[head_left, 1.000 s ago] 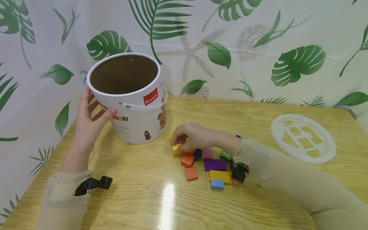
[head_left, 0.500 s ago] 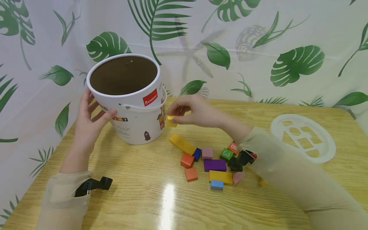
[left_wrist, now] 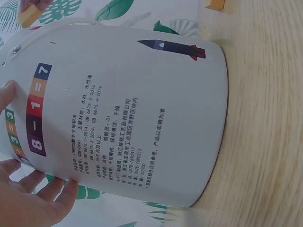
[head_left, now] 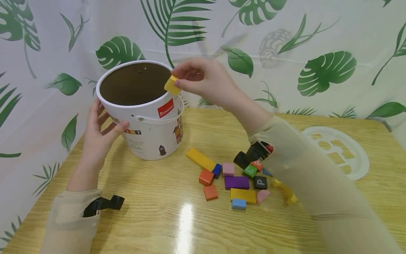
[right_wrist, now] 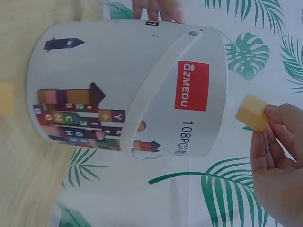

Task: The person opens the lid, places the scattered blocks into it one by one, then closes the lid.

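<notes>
In the head view a white bucket [head_left: 149, 141] with a wire-hung handle and a dark, brown interior stands upright on the table. My left hand [head_left: 99, 141] holds its left side, thumb on the front and fingers round the side. The left wrist view shows those fingers [left_wrist: 61, 194] against the printed wall. My right hand [head_left: 207, 83] pinches a yellow block [head_left: 171, 85] between thumb and fingers, at the right edge of the bucket's rim. In the right wrist view this block [right_wrist: 252, 112] sits beside the bucket's open end.
Several coloured wooden blocks lie right of the bucket, among them a purple block [head_left: 237, 182], a long yellow block [head_left: 201, 158] and a green block [head_left: 250, 171]. A white round stencil-like plate [head_left: 360, 165] with cut-out shapes lies farther right. A leaf-patterned cloth [head_left: 285, 88] hangs behind.
My right hand has lifted the yellow block from the pile up and leftward to the bucket's rim. The left hand and the bucket have stayed in place.
</notes>
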`<state>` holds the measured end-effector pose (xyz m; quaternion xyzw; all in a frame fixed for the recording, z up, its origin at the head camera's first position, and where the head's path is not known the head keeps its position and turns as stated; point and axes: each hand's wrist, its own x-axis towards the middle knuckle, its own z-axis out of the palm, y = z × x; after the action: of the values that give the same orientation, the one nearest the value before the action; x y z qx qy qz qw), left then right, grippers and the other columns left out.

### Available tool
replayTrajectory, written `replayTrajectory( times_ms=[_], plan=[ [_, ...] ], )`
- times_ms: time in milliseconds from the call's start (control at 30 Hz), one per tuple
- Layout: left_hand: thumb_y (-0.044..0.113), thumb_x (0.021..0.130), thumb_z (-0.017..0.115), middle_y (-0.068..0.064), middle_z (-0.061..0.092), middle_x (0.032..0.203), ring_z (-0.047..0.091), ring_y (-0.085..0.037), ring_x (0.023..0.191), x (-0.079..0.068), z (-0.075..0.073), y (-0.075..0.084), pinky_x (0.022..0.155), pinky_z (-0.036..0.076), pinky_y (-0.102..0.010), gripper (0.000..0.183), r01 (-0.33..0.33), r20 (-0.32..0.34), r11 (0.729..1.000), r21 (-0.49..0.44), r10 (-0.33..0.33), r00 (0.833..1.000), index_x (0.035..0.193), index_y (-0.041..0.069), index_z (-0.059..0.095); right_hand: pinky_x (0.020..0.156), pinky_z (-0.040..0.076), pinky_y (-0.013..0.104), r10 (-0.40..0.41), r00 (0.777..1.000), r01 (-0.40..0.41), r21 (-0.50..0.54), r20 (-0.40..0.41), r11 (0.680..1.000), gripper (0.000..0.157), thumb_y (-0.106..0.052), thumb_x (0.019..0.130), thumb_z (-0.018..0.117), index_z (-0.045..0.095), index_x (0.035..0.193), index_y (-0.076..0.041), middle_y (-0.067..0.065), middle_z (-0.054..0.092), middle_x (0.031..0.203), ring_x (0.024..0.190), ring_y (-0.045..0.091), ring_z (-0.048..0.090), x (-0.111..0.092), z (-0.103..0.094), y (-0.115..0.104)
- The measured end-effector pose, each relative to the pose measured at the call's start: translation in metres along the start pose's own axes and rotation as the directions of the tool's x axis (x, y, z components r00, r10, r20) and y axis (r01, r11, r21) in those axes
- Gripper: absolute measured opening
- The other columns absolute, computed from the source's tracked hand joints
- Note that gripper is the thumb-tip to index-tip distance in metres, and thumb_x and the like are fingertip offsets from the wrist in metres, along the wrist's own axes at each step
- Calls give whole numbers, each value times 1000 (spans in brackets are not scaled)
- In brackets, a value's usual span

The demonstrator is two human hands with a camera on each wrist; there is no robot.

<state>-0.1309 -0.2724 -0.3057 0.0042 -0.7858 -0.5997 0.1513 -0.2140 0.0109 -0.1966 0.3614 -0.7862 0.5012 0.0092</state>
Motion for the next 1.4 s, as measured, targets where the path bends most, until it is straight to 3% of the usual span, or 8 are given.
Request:
replayTrajectory(
  times_ms=[200,533,900,1400],
  plan=[
    [16,87,71,0,19,155,26,-25,137,-1,0,-1,111,27,-50,86,-15,6,1000,-22,15,1000,152,34,17,83,50,21,54,998,-54,-5,-16,999,24,-17,88,70,67,110,-6,0,65,98,90,10,59,23,10,-8],
    [18,88,70,1,20,155,26,-25,137,0,0,-3,111,27,-51,85,-15,5,1000,-7,15,1000,152,36,16,80,48,18,54,998,-52,-46,43,998,21,-12,88,69,67,107,-4,2,65,96,86,10,59,49,36,-4],
    [19,88,69,1,19,155,25,-25,138,-1,1,-2,111,28,-51,85,-11,10,1000,7,11,1000,152,35,15,78,49,17,55,992,-40,-125,118,991,20,-12,88,70,68,105,-3,3,66,96,85,10,60,50,51,0],
    [19,88,69,2,18,155,24,-25,138,0,1,0,111,26,-51,86,-5,8,1000,-5,5,1000,152,35,14,77,48,15,51,990,-24,-200,131,980,20,-14,88,70,68,105,-5,1,66,97,85,9,59,48,54,-2]
  ],
)
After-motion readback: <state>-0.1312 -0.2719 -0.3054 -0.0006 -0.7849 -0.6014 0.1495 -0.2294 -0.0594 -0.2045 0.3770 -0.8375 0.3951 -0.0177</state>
